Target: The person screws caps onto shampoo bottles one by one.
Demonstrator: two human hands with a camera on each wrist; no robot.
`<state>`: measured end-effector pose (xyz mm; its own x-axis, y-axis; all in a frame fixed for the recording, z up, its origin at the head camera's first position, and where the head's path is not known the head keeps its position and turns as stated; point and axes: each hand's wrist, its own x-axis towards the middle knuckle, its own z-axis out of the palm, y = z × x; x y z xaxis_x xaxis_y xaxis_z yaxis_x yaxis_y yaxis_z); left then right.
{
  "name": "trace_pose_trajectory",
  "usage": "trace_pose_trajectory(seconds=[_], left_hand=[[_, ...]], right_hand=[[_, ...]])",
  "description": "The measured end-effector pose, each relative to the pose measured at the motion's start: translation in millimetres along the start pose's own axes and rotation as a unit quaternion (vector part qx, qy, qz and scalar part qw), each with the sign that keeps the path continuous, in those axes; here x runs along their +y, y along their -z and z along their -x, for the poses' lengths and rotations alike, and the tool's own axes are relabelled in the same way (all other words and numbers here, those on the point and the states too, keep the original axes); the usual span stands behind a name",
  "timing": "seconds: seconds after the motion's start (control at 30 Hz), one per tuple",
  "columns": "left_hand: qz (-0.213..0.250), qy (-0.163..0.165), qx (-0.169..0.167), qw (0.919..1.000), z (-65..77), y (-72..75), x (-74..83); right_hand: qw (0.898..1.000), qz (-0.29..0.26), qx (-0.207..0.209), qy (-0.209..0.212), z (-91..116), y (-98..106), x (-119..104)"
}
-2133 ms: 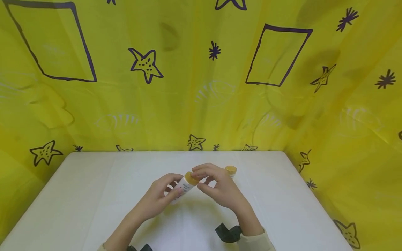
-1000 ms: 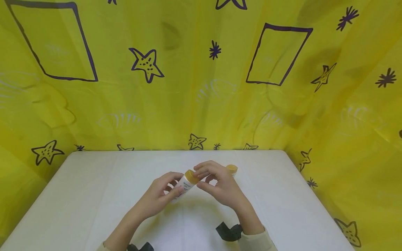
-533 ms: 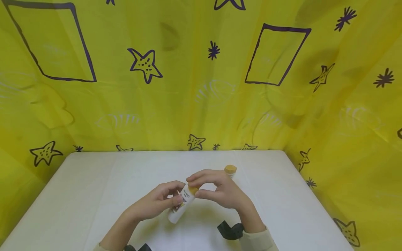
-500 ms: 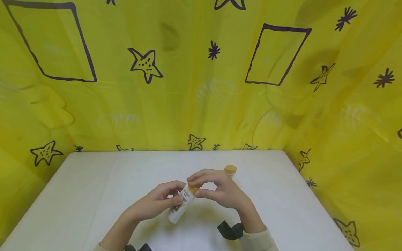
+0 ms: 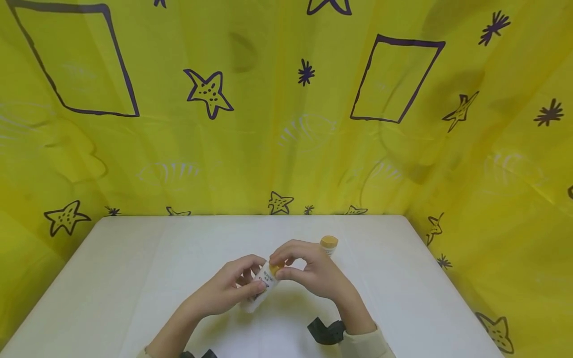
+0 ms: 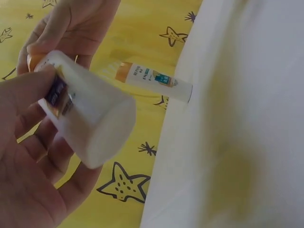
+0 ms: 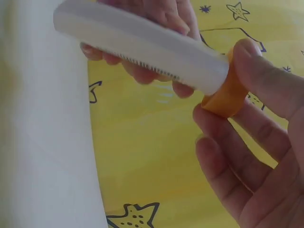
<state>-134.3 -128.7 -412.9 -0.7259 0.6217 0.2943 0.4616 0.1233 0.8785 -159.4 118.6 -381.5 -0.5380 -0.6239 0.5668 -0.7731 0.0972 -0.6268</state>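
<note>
A white bottle point(image 5: 263, 284) with printed labels and an orange-yellow cap point(image 7: 228, 92) is held tilted above the table, its cap end up and to the right. My left hand point(image 5: 230, 286) grips the bottle's body, thumb across the front label and fingers behind it. With thumb and fingertips my right hand point(image 5: 311, 268) pinches the cap, which sits at the bottle's end in the right wrist view. The bottle's broad white base faces the left wrist camera. A second white bottle point(image 6: 154, 81) with an orange cap stands upright on the table behind the right hand.
The white table point(image 5: 147, 258) spreads out under both hands. A yellow curtain point(image 5: 250, 149) with star and fish drawings hangs at its back and sides. Dark wrist mounts point(image 5: 327, 331) are strapped under the forearms.
Both hands have brought the bottle a little nearer the body than a second ago. The right fingers have closed in around the cap. The second bottle has not moved.
</note>
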Motion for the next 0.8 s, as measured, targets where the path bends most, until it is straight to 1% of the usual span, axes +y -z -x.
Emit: trace_pose_trajectory(seconds=[0.07,0.17,0.27,0.37,0.43,0.53,0.57,0.6,0.63,0.67,0.7,0.8], left_hand=[[-0.03,0.004,0.017,0.9994,0.0,-2.2,0.2],[-0.068,0.007,0.04,0.9969,-0.1,-5.6,0.2],[-0.112,0.01,0.06,0.9918,0.1,-8.2,1.0],[-0.149,0.007,0.078,0.9857,0.4,-9.9,1.3],[-0.161,-0.002,0.09,0.9828,-0.1,-11.3,0.2],[-0.174,-0.028,0.113,0.9779,-1.6,-14.3,-2.6],[-0.183,-0.039,0.122,0.9747,-2.4,-15.5,-3.6],[-0.197,-0.051,0.133,0.97,-3.2,-16.6,-4.6],[-0.215,-0.063,0.145,0.9636,-3.9,-17.7,-5.5],[-0.241,-0.074,0.158,0.9547,-4.7,-18.8,-6.4],[-0.269,-0.084,0.171,0.9442,-5.5,-19.8,-7.3],[-0.354,-0.111,0.206,0.9054,-7.5,-21.9,-9.0]], right_hand=[[1.0,0.014,0.008,-0.018,0.2,-2.0,0.0],[0.997,0.03,0.023,-0.063,0.3,-5.5,-0.9],[0.993,0.04,0.037,-0.104,-0.1,-8.6,-2.7],[0.99,0.044,0.05,-0.125,-1.1,-11.6,-4.1],[0.988,0.041,0.058,-0.136,-1.6,-13.2,-4.8],[0.985,0.036,0.069,-0.156,-2.2,-15.5,-5.3],[0.983,0.038,0.073,-0.163,-2.6,-16.3,-5.3],[0.982,0.041,0.077,-0.17,-3.0,-17.1,-5.3],[0.98,0.045,0.082,-0.176,-3.4,-18.0,-5.2],[0.978,0.048,0.086,-0.181,-3.8,-19.2,-4.8],[0.977,0.051,0.091,-0.186,-4.1,-20.5,-4.3],[0.974,0.055,0.105,-0.191,-4.9,-24.5,-3.2]])
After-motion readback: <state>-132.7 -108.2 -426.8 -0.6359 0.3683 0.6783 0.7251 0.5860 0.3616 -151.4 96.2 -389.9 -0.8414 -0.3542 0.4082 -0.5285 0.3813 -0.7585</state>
